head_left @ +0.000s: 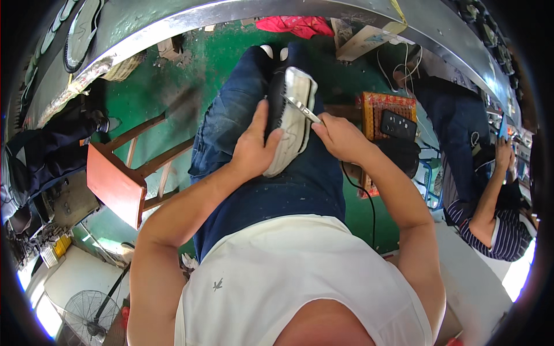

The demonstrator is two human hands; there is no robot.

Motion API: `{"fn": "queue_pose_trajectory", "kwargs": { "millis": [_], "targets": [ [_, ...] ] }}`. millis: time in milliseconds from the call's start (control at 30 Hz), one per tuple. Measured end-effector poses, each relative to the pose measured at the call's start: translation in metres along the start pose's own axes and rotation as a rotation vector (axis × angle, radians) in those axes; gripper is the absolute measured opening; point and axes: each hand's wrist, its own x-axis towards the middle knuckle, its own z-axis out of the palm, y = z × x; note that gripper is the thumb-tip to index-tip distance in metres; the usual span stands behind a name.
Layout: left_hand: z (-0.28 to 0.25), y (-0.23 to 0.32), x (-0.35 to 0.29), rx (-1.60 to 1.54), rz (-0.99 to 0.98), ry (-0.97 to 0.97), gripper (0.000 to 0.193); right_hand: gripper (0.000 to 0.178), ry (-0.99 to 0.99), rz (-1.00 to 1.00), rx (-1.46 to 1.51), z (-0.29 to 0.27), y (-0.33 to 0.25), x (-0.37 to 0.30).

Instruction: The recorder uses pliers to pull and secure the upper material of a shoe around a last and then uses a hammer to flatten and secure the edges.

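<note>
Shoe (297, 130) is at upper centre of frame, lying lengthwise across the lap on blue denim jeans (225, 112). Long rounded form, off-white on the right side with stitched-looking curved lines low down, dark on the left side, jagged dark edge where the two meet.

Right hand (344, 138): fingers curled round a slim, shiny metal tool (304, 109), thumb laid forward. Tool slants up-left over the shoe, tip at the dark/white border. Tip contact: can't tell.

Left hand (254, 141): thumb spread well away from near-straight fingers, V shape, set against the shoe's left side at its lower half. Whether it actually grips: can't tell.

Surroundings: smooth-looking white top (300, 271) at lower centre. Green floor (147, 92), scuffed, dusty. Bent-looking metal table edge (190, 23) arcs across the top. Crumpled red cloth (297, 26) at top centre. Left of frame: wooden stool (115, 184), flat salmon top, straight slim legs; round wire-cage fan (92, 314) at lower left. Right of frame: orange patterned seat (375, 104) with a black rectangular device (398, 125) on it; co-worker in striped shirt (502, 233) at far right.
</note>
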Motion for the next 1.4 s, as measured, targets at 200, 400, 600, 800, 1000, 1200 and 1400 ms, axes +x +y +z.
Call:
{"fn": "queue_pose_trajectory", "kwargs": {
  "millis": [200, 400, 600, 800, 1000, 1200, 1400],
  "targets": [
    [0.005, -0.015, -0.014, -0.299, -0.008, 0.042, 0.083, 0.039, 0.089, 0.027, 0.399, 0.012, -0.017, -0.025],
    [-0.006, -0.006, -0.02, -0.378, -0.115, -0.154, 0.098, 0.04, 0.044, 0.038, 0.207, 0.023, -0.013, -0.038],
    [-0.068, 0.015, -0.014, 0.006, 0.247, -0.049, 0.09, 0.036, 0.147, 0.138, 0.479, 0.028, 0.009, -0.055],
    [-0.159, 0.08, 0.003, -0.427, 0.402, 0.01, 0.069, 0.033, 0.297, 0.182, 0.993, 0.026, 0.021, -0.07],
    [-0.087, 0.061, 0.084, -0.275, 0.012, 0.066, 0.054, 0.03, 0.159, 0.164, 0.956, 0.026, 0.015, -0.076],
    [-0.01, -0.015, 0.037, -0.431, 0.21, 0.182, 0.038, 0.029, 0.012, 0.18, 0.471, 0.011, -0.008, -0.077],
    [-0.017, 0.006, 0.017, -0.264, -0.04, 0.252, 0.024, 0.036, -0.107, 0.026, 0.329, -0.008, -0.025, -0.055]
  ]
}}
